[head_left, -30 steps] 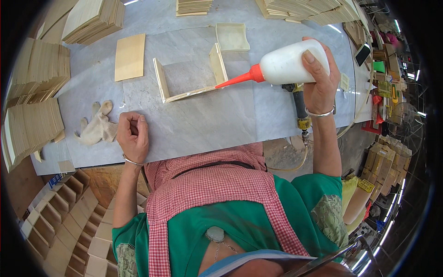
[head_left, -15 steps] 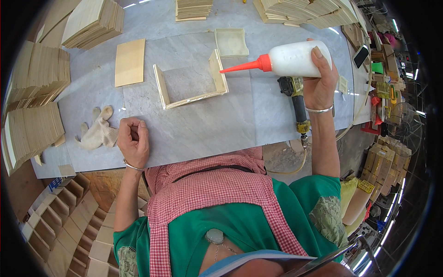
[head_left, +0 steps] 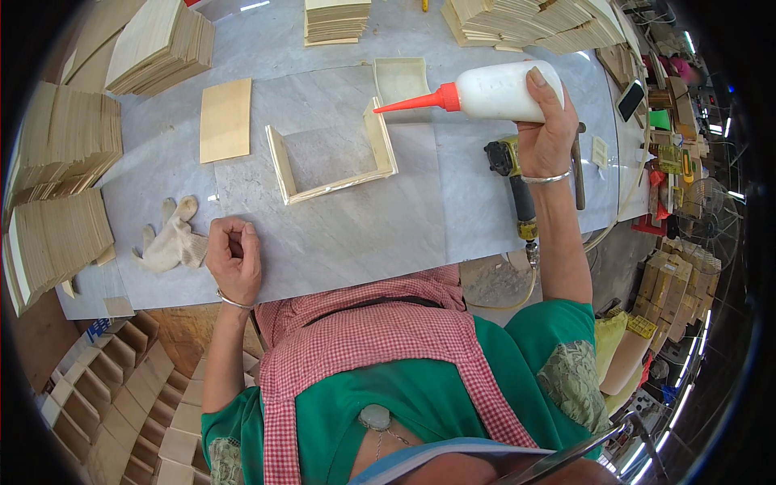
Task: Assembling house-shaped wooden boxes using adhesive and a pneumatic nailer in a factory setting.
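Observation:
My right hand [head_left: 550, 139] is wrapped round a white glue bottle [head_left: 499, 90] with a red cap, held tipped sideways. Its long red nozzle [head_left: 411, 103] points left, the tip at the top edge of the right side of a three-sided wooden frame [head_left: 343, 186]. White glue shows along the frame's front piece. My left hand [head_left: 234, 257] rests as a loose fist near the front edge of the table, with nothing visible in it. Beside it lies a whitish work glove [head_left: 179, 242]. Behind the frame sits a shallow pale tray [head_left: 402, 77].
A thin wooden panel [head_left: 225, 120] lies left of the frame. Stacks of panels [head_left: 61, 133] line the left side and the back [head_left: 533, 24]. A yellow-black air tool [head_left: 517, 182] with a hose and a hammer [head_left: 579, 166] lie by my right wrist. A phone [head_left: 630, 99] is farther right.
The bottle has shifted left and a little up, and its nozzle tip has moved from the inner side of the frame's right piece toward that piece's far end. My left hand stays put.

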Tool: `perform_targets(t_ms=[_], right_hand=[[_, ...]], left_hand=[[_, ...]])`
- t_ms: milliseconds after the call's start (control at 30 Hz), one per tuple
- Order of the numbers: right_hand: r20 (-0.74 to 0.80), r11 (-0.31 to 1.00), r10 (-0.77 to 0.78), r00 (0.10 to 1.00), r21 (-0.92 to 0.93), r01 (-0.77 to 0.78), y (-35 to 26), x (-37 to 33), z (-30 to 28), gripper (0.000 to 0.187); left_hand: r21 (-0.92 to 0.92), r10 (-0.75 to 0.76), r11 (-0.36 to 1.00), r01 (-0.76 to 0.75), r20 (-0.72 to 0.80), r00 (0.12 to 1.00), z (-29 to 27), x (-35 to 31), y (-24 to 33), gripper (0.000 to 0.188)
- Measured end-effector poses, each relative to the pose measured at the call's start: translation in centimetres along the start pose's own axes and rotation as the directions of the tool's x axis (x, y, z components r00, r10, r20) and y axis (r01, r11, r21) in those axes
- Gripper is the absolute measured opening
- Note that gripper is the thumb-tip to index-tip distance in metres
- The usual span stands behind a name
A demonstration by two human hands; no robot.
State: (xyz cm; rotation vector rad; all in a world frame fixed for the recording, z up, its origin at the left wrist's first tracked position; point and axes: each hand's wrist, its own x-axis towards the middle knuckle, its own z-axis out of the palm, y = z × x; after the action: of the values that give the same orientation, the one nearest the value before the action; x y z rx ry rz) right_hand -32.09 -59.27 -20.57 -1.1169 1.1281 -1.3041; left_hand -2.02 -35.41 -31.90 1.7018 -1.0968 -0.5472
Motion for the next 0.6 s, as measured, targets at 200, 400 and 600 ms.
perform_targets(t_ms=[200,400,600], right_hand=[[0.004,1.000,-0.002,1.000,0.002,0.002,0.1,0.7,0.2,0.046],[-0.016,1.000,0.005,1.000,-0.010,-0.005,0.5,1.2,-0.3,0.046],[-0.030,0.986,0.150,0.988,0.075,-0.148,1.9,3.2,-1.2,0.046]], left_hand=[[0.019,0.009,1.000,-0.009,-0.004,1.000,0.0,0.0,-0.1,0.007],[0.002,-0.002,1.000,0.002,-0.008,1.000,0.2,0.1,0.0,0.007],[-0.003,0.004,1.000,-0.004,-0.008,1.000,0.0,0.0,-0.2,0.007]])
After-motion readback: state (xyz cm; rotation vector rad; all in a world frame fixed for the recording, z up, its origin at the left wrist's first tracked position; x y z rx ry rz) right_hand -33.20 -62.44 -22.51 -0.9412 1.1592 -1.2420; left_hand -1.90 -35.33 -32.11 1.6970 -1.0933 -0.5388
